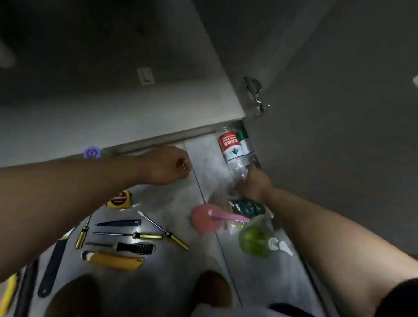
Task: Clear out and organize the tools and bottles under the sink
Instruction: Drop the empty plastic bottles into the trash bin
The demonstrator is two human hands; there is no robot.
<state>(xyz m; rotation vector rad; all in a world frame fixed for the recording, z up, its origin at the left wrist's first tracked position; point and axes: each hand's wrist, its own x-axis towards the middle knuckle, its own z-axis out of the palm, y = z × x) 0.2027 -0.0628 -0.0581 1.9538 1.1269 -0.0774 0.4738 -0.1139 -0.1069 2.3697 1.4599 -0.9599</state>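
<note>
Head view: right hand (pixel 252 183) grips clear bottle (pixel 232 150) at base (likely light, crushable); left hand (pixel 165 165) curled, contents unclear.

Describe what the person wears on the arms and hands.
The left hand and the right hand are bare, without gloves. Both forearms are uncovered. A black short sleeve covers the right upper arm.

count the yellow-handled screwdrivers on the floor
3. The left screwdriver lies nearly upright in the picture, the middle screwdriver lies level, and the slanted screwdriver is at its right end. Others may be hidden.
</note>
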